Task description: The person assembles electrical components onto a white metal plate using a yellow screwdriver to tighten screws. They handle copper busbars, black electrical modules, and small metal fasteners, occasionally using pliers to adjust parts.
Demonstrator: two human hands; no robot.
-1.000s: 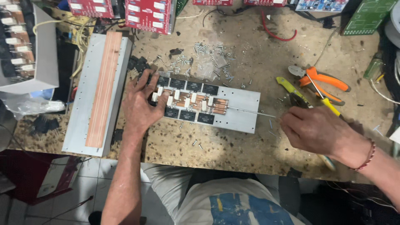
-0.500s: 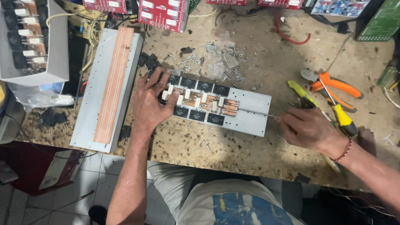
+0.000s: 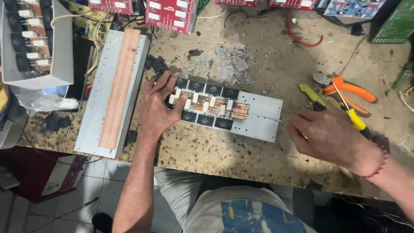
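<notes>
A grey aluminium heatsink plate lies in the middle of the workbench, carrying two rows of black transistors, white resistors and a copper strip. My left hand presses flat on the plate's left end, fingers spread over the components. My right hand is closed around a thin metal rod, probably a screwdriver shaft, whose tip reaches the copper strip.
A longer heatsink with a copper strip lies to the left. Loose screws and small bags sit behind the plate. Orange pliers, a yellow-green tool and a yellow screwdriver lie right. Red circuit boards line the back.
My right hand has moved left, closer to the plate's right edge, bringing the rod's tip in over the copper strip. The left hand stays pressed on the plate.
</notes>
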